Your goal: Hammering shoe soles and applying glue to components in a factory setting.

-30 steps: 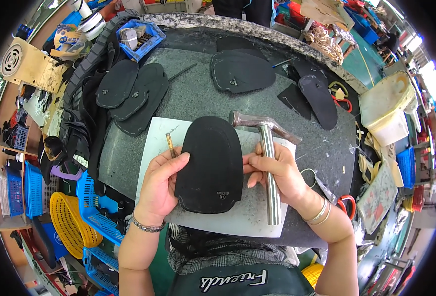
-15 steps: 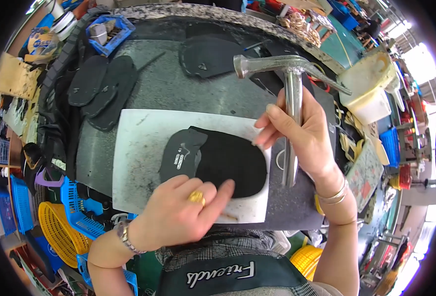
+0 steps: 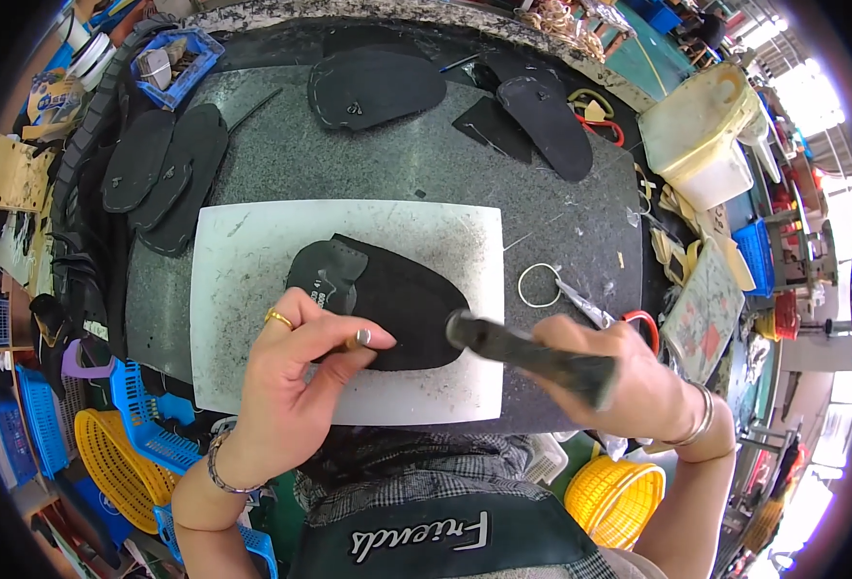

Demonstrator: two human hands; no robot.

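The left hand is over the near half of the white board, its thumb and fingertips pinched together on one short rod with a silvery end. The right hand, just past the board's right edge, is closed around one hammer, whose head reaches in over the board; whether the head touches anything there cannot be told. One black rounded piece lies flat on the middle of the board, its grey left end partly covered by the left hand.

Beyond the board's far left corner are three overlapping black pieces. Past its far edge lies one broad piece; past its far right corner, one longer piece and one flat dark scrap.

Small pale print marks the grey end, and large white script crosses the dark apron at the board's near side.

The board is smudged and specked, lying on a dark speckled tabletop. Farther out are one blue tray to its far left, one whitish bucket to its far right, and one yellow basket on each near side.
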